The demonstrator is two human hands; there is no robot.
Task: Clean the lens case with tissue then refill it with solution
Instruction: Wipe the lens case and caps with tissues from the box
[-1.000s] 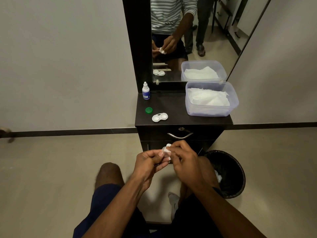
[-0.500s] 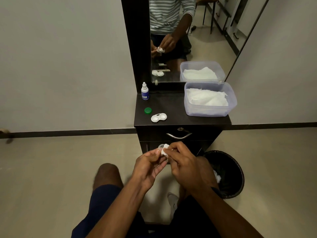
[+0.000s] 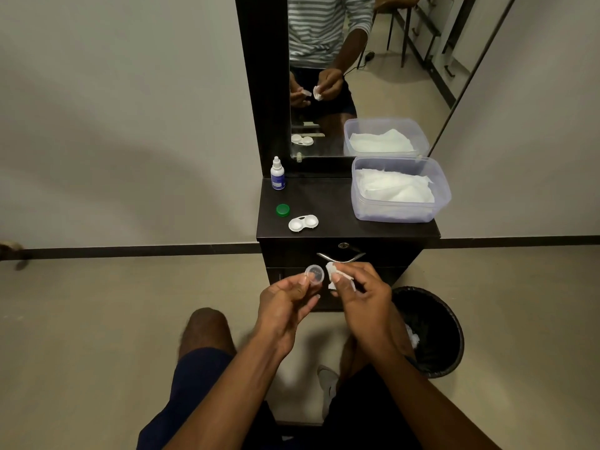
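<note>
Black bin (image 3: pixel 431 332) just beside right hand (image 3: pixel 363 297)

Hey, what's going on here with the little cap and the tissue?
A person seated at a small dark vanity is cleaning contact lens gear. The left hand pinches a small clear cap, while the right hand holds a crumpled tissue just beside it. On the vanity top lie the open white lens case, a green cap, the solution bottle and a tub of tissues. A black bin stands on the floor. No refilling yet.
</note>
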